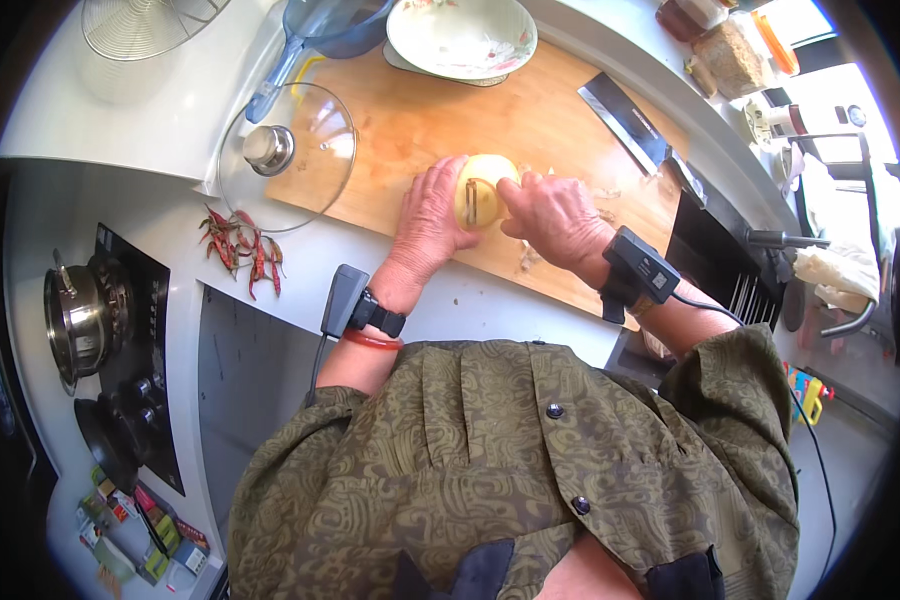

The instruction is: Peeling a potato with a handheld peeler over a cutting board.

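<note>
My left hand (431,214) holds a pale yellow peeled potato (496,166) from its left side, thumb below and fingers along the top edge. A vegetable peeler (472,201) lies with its blade against the potato's face. Its handle runs into my right hand (559,216), whose fingers are curled around it and mostly hide it. Both hands are above a wooden cutting board (412,112), near its front edge. Bits of peel (606,193) are scattered on the board beside and below my right hand.
A cleaver (622,120) lies at the board's right, near the sink (727,255). A floral bowl (461,37) stands at the back. Left are a glass lid (322,172), a blue plastic ladle (274,82) and dried red chillies (244,247). A steel pot (82,322) sits on the hob.
</note>
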Demonstrator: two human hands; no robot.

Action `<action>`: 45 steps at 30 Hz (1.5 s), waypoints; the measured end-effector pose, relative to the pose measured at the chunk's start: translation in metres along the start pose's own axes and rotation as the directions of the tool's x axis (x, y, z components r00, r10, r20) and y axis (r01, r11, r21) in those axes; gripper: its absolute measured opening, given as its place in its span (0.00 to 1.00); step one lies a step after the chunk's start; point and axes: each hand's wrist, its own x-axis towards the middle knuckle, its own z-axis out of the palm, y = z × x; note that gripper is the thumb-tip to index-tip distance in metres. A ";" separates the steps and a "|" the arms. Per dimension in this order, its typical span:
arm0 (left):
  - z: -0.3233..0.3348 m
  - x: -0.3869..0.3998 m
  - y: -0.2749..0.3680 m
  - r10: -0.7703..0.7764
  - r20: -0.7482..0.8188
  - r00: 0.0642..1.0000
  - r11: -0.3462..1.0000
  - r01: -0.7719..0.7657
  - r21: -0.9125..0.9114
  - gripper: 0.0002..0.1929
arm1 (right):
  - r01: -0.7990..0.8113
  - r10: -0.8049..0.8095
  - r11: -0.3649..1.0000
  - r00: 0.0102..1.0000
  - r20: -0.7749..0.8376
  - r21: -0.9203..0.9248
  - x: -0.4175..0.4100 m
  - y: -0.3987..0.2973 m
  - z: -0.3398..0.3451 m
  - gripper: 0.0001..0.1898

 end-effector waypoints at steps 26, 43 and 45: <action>0.002 -0.003 -0.001 0.022 -0.018 1.000 0.999 -0.022 0.036 0.47 | -0.165 0.171 0.977 0.984 -0.042 0.132 -0.036 0.053 0.007 0.14; -0.006 0.001 0.011 -0.008 0.030 1.000 1.000 0.008 -0.006 0.50 | -0.075 0.072 0.997 0.995 0.073 0.036 -0.001 0.022 -0.001 0.14; 0.000 -0.001 0.005 0.016 -0.005 1.000 1.000 -0.016 0.011 0.49 | -0.103 0.099 0.993 0.993 0.064 0.052 -0.006 0.033 -0.001 0.13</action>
